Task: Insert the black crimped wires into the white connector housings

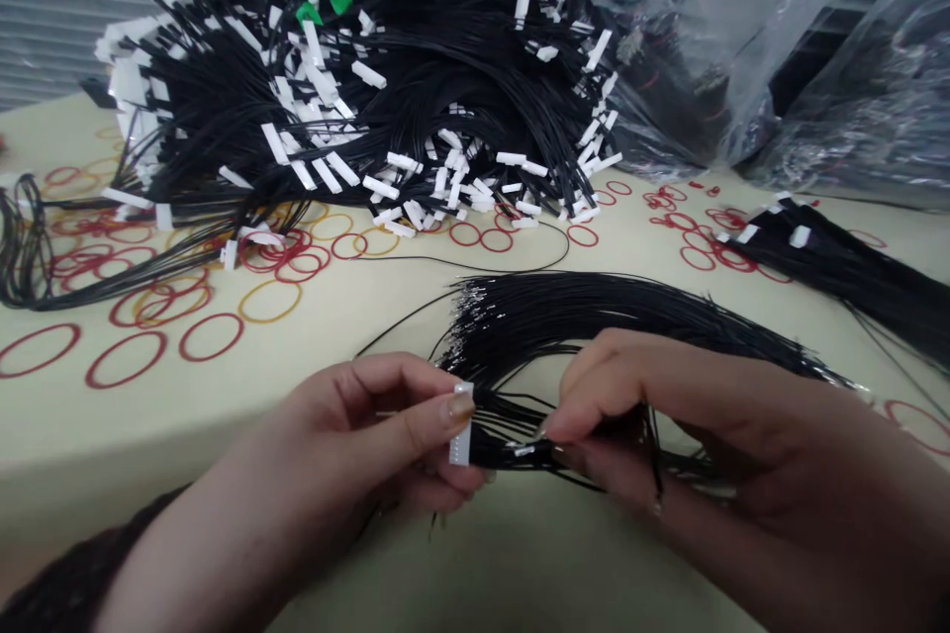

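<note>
Between the thumb and fingers of my left hand [386,435] is a white connector housing [461,445], held upright with black wires running off its right side. My right hand [668,435] pinches a thin black wire close to its tip, where a small metal terminal [523,451] points toward the housing, a short gap apart. More black wire hangs below the right fingers. Just behind both hands lies a bundle of loose black wires [594,302], their bare metal terminals fanned out at the left end.
A large heap of black wire harnesses [416,59] with white connectors fills the back of the table. Red rubber bands [212,336] and yellow ones [270,301] are scattered at left. Clear plastic bags [668,40] stand back right, and another harness bundle [853,262] lies at right.
</note>
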{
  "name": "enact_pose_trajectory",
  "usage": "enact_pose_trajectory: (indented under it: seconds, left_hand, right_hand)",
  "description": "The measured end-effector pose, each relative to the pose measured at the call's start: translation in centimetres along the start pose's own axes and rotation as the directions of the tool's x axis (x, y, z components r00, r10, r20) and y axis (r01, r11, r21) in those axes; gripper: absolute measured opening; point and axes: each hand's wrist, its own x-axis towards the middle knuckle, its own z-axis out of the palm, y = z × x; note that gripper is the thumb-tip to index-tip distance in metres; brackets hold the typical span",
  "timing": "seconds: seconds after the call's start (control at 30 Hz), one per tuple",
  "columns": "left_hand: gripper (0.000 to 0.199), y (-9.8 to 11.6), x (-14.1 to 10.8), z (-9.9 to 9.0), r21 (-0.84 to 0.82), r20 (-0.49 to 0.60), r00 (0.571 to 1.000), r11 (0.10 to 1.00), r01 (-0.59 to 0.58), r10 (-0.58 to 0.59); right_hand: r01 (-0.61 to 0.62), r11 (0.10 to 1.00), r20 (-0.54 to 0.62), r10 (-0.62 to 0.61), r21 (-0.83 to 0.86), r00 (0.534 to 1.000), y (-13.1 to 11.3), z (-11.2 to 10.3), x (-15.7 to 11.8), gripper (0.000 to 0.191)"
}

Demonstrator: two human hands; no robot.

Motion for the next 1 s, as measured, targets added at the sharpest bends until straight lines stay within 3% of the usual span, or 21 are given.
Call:
enact_pose_trajectory:
  seconds: [0.33, 0.73, 1.0]
  left_hand:
    - [0.007, -0.1, 0.2, 0.0, 0.101, 0.022, 0.998, 0.993, -0.059, 0.057]
    - [0.003, -0.3, -0.3, 0.1, 0.015, 0.058, 0.997, 0.999, -0.052, 0.051]
    - [0.004, 0.0, -0.6, 0.7, 0.049, 0.098, 0.993, 0.997, -0.066, 0.061]
  right_hand:
    - [0.016, 1.000, -0.034, -0.016, -0.020, 0.999, -0.2, 0.4, -0.1, 0.016]
    - [0.134, 0.972, -0.041, -0.144, -0.192, 0.989, 0.3, 1.2, -0.5, 0.010]
    - [0.081, 0.951, -0.057, -0.102, -0.299, 0.993, -0.1, 1.5, -0.8, 0.015]
